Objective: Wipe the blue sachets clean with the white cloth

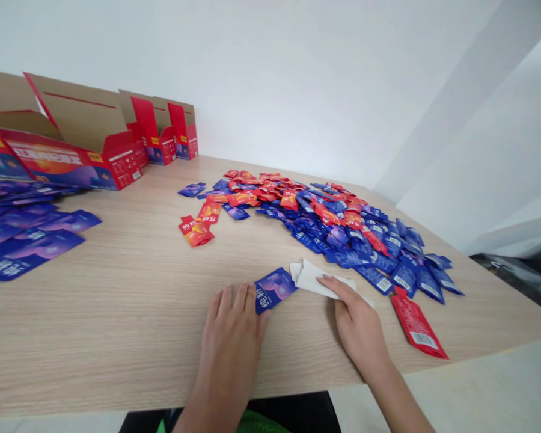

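My left hand (231, 328) lies over the left end of a small blue-purple pouch (276, 288) on the table, its fingers together on top and its thumb along the near edge. The pouch's printed front faces up. To its right, my right hand (357, 322) is closed on a folded white tissue (316, 280), whose left end touches or nearly touches the pouch's right end. A red pouch (417, 325) with a barcode lies to the right of my right hand. Beyond both hands spreads a heap of blue and red pouches (315, 225).
Open red cardboard boxes (126, 159) stand along the wall at the back left. Overlapping blue pouches (31, 249) lie in front of them. Two red-orange pouches (196, 232) sit at the heap's left. The wooden table's (117, 337) near edge runs below my hands.
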`<state>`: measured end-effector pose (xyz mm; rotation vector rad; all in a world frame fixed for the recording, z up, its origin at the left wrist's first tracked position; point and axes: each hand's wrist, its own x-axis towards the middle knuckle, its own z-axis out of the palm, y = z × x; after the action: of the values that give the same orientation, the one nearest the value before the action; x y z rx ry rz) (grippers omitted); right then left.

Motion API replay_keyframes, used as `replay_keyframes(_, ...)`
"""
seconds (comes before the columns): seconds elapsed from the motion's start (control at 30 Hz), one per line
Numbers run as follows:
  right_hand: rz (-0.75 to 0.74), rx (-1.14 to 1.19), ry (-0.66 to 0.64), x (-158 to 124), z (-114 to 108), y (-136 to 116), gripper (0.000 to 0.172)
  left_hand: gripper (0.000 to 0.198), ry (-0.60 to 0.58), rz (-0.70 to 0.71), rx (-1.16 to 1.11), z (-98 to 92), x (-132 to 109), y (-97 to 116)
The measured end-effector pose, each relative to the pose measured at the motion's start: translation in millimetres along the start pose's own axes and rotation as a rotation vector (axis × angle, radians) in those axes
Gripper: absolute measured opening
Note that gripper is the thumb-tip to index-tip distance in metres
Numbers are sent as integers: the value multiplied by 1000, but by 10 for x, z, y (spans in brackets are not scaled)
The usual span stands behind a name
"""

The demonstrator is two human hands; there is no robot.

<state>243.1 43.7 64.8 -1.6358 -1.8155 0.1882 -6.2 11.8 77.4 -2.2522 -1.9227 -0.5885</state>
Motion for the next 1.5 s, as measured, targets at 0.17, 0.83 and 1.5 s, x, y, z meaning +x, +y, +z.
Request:
replay_keyframes(0.17, 126, 98, 86, 5, -70, 14, 47, 33, -41, -19, -60, -117, 113, -41)
replay_keyframes(0.83, -49, 299, 44, -290, -39, -875, 44, 46, 188, 179, 150, 105, -564, 119)
replay_keyframes(1.5, -47, -52, 57, -257, -109, -362, 51, 53, 225, 215, 275, 241, -638, 221)
